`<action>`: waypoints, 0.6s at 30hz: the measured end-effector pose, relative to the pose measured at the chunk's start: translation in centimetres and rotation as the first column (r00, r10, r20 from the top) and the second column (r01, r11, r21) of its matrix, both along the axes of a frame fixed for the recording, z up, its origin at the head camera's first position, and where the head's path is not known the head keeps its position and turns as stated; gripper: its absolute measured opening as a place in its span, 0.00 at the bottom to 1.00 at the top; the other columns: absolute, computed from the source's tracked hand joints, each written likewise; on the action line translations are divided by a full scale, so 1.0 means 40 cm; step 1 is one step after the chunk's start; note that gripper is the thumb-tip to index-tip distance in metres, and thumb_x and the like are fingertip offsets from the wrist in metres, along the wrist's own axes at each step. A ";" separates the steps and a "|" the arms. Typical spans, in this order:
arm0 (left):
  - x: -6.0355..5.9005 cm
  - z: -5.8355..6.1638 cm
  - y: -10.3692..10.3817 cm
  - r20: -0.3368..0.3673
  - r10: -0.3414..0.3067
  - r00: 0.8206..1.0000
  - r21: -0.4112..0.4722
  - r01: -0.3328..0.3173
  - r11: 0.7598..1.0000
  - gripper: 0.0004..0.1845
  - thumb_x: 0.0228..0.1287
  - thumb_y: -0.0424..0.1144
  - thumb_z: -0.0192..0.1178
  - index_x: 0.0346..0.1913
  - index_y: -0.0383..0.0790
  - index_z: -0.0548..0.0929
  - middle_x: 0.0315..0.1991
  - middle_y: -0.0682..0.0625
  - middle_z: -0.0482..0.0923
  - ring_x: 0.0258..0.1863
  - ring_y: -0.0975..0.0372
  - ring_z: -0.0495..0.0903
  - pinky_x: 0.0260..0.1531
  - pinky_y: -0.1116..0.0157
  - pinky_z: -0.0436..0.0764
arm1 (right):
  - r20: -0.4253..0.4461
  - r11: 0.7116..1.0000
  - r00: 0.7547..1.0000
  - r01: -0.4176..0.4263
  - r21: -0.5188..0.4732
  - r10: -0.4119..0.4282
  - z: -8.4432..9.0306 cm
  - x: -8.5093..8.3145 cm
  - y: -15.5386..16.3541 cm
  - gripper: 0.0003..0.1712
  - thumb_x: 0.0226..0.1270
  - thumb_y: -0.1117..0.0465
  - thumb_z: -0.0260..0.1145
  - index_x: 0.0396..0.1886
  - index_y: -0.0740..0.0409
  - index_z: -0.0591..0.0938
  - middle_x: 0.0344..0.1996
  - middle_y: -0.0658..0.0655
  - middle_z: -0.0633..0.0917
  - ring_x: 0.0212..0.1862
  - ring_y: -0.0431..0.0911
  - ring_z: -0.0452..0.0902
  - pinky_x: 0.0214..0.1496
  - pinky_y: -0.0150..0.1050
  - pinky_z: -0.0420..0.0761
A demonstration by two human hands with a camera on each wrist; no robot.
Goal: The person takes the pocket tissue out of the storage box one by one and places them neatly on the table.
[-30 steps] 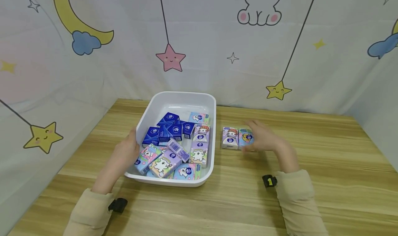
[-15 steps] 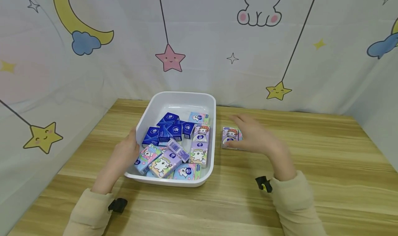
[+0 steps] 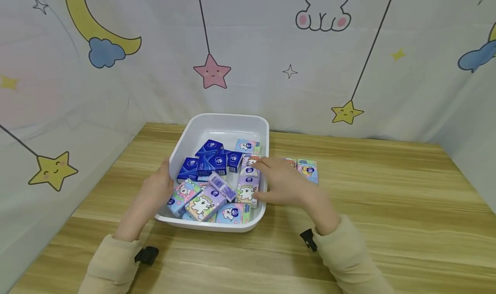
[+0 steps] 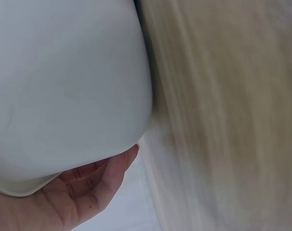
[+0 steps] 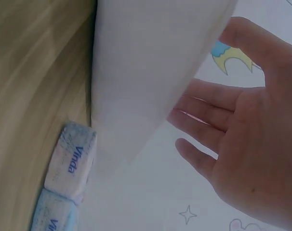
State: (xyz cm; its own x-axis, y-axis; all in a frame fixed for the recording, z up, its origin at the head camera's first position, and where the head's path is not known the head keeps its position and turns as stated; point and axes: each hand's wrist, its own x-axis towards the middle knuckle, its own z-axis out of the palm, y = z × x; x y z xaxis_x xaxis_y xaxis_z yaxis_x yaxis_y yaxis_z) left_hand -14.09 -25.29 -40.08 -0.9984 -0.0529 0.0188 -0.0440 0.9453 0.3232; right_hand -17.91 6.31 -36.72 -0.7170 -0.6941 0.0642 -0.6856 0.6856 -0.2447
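Observation:
A white plastic tray (image 3: 211, 227) holds several small tissue packs, some dark blue (image 3: 212, 162) and some pastel with cartoon animals (image 3: 203, 204). At its left side, my left hand (image 3: 156, 188) grips the rim; the left wrist view shows its fingers (image 4: 119, 166) against the outer wall. My right hand (image 3: 284, 180) hovers over the right rim with fingers spread, overlapping the pastel packs inside. In the right wrist view its palm (image 5: 257, 130) is bare and holds nothing. Outside the tray, a blue tissue pack (image 3: 308, 172) sits beside a purple one (image 3: 288, 161), partly hidden by that hand.
The wooden table (image 3: 387, 208) extends right and toward the front of the tray. A white curtain (image 3: 271, 96) with printed stars and a moon stands behind it and along both sides.
My right hand has moved left from the two packs on the table to the tray's right rim, carrying nothing. The left hand and the tray have stayed in place.

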 end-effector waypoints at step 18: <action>-0.002 -0.002 -0.004 -0.011 0.006 1.000 -0.001 -0.006 1.000 0.30 0.69 0.29 0.40 0.70 0.18 0.49 0.60 0.21 0.66 0.54 0.30 0.73 0.46 0.38 0.80 | 0.086 0.984 0.996 -0.010 0.176 -0.005 -0.033 0.006 -0.075 0.46 0.49 0.47 0.72 0.67 0.62 0.70 0.65 0.59 0.74 0.71 0.54 0.63 0.82 0.46 0.44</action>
